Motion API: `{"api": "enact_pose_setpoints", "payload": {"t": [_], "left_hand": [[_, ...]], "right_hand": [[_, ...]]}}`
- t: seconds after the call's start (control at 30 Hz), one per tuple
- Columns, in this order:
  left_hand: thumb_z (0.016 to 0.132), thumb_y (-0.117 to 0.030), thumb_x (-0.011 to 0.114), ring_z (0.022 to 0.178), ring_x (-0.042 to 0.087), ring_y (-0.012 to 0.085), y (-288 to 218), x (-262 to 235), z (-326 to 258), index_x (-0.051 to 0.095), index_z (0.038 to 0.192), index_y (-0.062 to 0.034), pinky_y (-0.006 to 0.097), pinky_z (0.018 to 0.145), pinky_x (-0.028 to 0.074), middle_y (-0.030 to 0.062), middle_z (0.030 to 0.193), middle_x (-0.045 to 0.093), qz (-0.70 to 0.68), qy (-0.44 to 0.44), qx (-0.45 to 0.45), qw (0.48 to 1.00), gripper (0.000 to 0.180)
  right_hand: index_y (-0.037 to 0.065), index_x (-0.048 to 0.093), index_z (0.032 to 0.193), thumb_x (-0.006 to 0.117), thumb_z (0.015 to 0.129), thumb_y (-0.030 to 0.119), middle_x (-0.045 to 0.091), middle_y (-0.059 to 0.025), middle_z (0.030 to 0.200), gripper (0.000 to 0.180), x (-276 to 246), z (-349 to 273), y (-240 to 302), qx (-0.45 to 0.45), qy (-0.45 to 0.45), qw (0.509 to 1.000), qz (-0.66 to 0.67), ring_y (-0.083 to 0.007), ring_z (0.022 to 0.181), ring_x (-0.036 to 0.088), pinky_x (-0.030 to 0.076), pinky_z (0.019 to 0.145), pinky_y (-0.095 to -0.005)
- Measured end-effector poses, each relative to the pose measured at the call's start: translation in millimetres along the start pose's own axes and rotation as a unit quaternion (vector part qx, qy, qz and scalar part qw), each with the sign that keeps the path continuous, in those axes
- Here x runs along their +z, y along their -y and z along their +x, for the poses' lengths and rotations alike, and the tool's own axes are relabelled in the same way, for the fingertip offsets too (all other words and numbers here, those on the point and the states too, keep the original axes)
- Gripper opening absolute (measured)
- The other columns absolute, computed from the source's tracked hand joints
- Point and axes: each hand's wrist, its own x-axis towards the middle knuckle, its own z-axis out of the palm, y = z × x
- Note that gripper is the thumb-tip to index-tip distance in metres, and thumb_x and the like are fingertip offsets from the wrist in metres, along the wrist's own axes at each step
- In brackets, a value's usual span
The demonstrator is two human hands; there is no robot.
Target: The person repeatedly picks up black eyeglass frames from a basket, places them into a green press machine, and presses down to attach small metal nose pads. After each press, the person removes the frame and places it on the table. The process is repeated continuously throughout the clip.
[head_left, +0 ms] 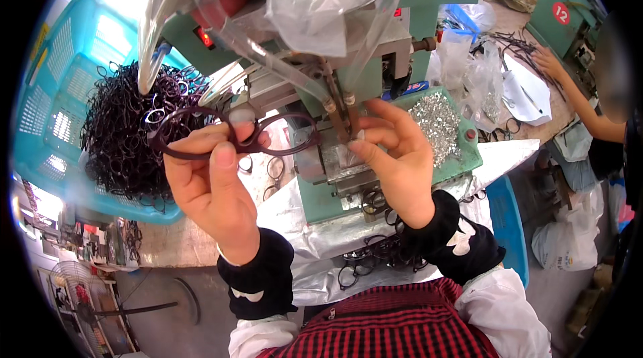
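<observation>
My left hand (218,187) grips a dark purple-brown eyeglass front frame (314,131) by its left rim and bridge, thumb on the near side. The frame's right rim reaches toward the working head of a green bench machine (315,200). At that head, beside two brown upright metal pieces (346,123), is my right hand (405,167). Its thumb and index finger are pinched close together by the tip; anything between them is too small to make out. Clear tubes (281,70) come down to the head from above.
A turquoise basket (47,137) heaped with dark frames (127,137) stands at left. Right of the machine is a green tray (469,154) of small shiny metal parts. More frames (382,254) lie on silver sheeting (308,264) nearest me. Another person's hand (548,63) rests at far right.
</observation>
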Motion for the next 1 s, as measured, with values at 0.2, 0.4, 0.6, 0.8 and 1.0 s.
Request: {"api": "enact_pose_setpoints", "payload": {"t": [0.2,0.4,0.6,0.8,1.0], "left_hand": [[0.1,-0.003,0.056,0.084,0.067,0.0238,-10,6,5,0.053,0.112,0.0034,0.039,0.076,0.06,0.0189,0.104,0.065,0.04,0.017,-0.025,0.999,0.014],[0.096,0.001,0.061,0.091,0.069,0.0207,-7,1,-1,0.056,0.111,0.0044,0.035,0.083,0.059,0.0172,0.103,0.068,0.03,0.011,-0.03,0.999,0.016],[0.1,-0.005,0.057,0.082,0.067,0.0234,-7,6,1,0.055,0.111,0.0043,0.036,0.076,0.059,0.0186,0.101,0.067,0.031,-0.001,-0.029,0.999,0.015],[0.1,-0.003,0.057,0.08,0.069,0.02,-7,2,5,0.057,0.109,0.0035,0.032,0.076,0.058,0.016,0.098,0.07,0.056,0.013,-0.02,0.998,0.011],[0.098,0.002,0.059,0.095,0.068,0.0195,-17,6,2,0.054,0.105,0.0044,0.035,0.087,0.057,0.0164,0.104,0.068,0.008,0.031,-0.052,0.998,0.009]], "right_hand": [[-0.005,0.053,0.137,0.07,0.087,-0.007,0.069,-0.0135,0.12,0.053,7,-3,-3,0.025,-0.029,0.996,0.08,-0.0088,0.099,0.065,0.05,0.089,-0.0233],[-0.006,0.053,0.136,0.069,0.089,-0.005,0.071,-0.0136,0.119,0.05,14,-9,3,0.039,-0.06,0.995,0.064,-0.0113,0.106,0.064,0.049,0.092,-0.0247],[-0.006,0.054,0.133,0.067,0.091,-0.004,0.072,-0.0133,0.116,0.044,12,-8,-5,0.026,-0.042,0.997,0.056,-0.0129,0.109,0.063,0.048,0.093,-0.0257],[-0.005,0.056,0.13,0.066,0.091,-0.007,0.069,-0.0128,0.122,0.04,20,-10,-9,0.061,-0.084,0.984,0.145,-0.0112,0.101,0.066,0.05,0.091,-0.0238],[-0.005,0.052,0.139,0.055,0.09,-0.012,0.061,-0.0157,0.136,0.049,24,-13,16,0.097,-0.081,0.982,0.139,-0.0157,0.115,0.062,0.046,0.101,-0.0272]]}}
